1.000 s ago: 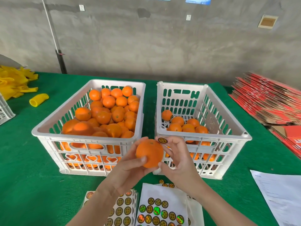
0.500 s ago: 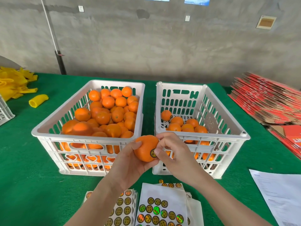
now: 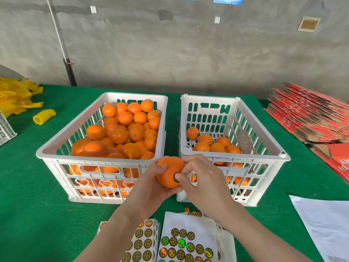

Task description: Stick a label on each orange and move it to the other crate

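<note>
The left hand [image 3: 151,190] cupped an orange [image 3: 168,171] above the tabletop [image 3: 28,205]. The right hand [image 3: 204,182], fingers curled, pinched it too, thumb pressing a round label [image 3: 176,176] onto the peel.

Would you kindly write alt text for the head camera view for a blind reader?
A left hand holds an orange while the right hand presses a round label onto it, before two white crates on a green table; the left crate is full of oranges, the right crate holds a few.
</note>
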A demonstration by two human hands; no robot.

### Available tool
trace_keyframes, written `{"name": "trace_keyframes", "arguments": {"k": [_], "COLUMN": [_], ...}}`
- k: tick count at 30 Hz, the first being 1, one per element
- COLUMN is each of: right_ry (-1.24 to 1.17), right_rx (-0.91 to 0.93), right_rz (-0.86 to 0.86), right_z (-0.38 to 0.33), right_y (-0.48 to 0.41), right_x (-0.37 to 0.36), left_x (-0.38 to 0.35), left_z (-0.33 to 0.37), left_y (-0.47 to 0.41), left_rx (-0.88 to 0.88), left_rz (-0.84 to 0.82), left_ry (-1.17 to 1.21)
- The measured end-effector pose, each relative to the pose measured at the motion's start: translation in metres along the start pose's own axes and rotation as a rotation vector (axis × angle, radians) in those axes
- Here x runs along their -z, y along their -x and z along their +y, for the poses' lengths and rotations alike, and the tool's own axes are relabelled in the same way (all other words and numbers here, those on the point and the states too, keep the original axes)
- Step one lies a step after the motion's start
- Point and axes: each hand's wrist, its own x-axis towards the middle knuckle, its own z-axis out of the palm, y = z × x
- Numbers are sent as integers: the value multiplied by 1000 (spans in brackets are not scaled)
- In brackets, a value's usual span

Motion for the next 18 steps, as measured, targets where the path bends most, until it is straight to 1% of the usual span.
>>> {"name": "trace_keyframes", "arguments": {"k": [3,6,8,9,10,12,13,15,16,18], "right_ry": [-19,-58,-212,-308,-368,-362,-336,-338,-355,-361], "right_rx": [-29,-194,-219,-186,-113,59,110,127,128,93], "right_rz": [31,-22,-76,-112,-137,-140,-116,-22,37,122], "right_z": [0,9,15,15,13,8,6,6,7,14], "right_y": [0,-6,-7,-6,-3,-1,-3,-16,-26,-53], "right_x": [-2,2,2,0,-3,-11,-14,-15,-12,-1], "left_x": [-1,-2,-3,-4,-6,-13,-16,-22,-25,-22], "left_z": [2,5,8,9,11,15,19,30,37,53], "left_y": [0,2,3,2,2,0,-2,-6,-10,-27], "left_rx": [8,14,16,13,7,-19,-37,-93,-157,-370], "left_rz": [7,25,11,-10,-38,-85,-93,-114,-108,-15], "left_ry": [-5,-16,-32,-44,-64,-128,-168,-281,-369,-689]}}
